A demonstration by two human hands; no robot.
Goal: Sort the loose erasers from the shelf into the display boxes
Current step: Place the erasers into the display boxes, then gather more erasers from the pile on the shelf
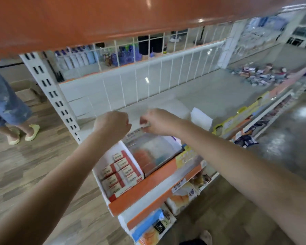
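The erasers (121, 171) are small, light, stiff blocks in red-and-white paper sleeves, easy to lift singly; I judge the best hold is a pinch across the 2 long sides, since the sleeve may slide if pulled by an end. They sit packed in rows inside the open display box (102, 187) at the near left end of the shelf (210, 96). A heap of loose erasers (262, 76) lies at the far right of that shelf, well apart from the box. Just right of the open box stands a clear-lidded box (153, 152). The left hand (112, 123) is curled into a fist; whether it holds anything I cannot tell. The right hand (155, 121) has its fingers bent down, pinching the far top edge of the clear-lidded box.
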